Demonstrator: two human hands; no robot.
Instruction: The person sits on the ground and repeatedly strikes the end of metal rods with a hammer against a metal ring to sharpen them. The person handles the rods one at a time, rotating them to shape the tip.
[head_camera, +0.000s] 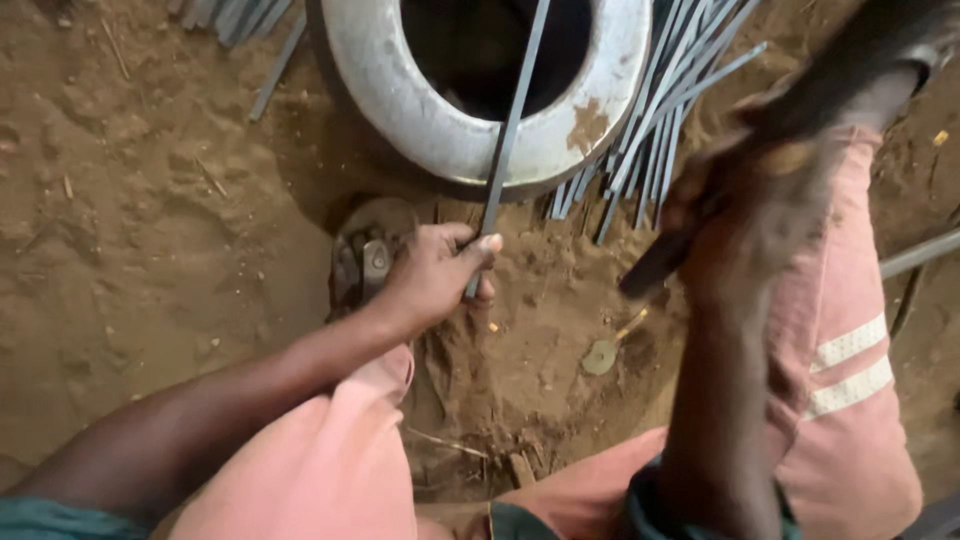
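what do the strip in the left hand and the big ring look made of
Strip: likely steel, flat, grey and dull, with straight thin edges, matching the pile of strips. The left hand grips its lower end. Ring: probably metal with a silvery, scuffed coat and a rust-brown patch, though painted concrete cannot be ruled out.

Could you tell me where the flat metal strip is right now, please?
In the head view, the metal strip stands near the centre, gripped at its lower end by the left hand, its upper part crossing the white ring.
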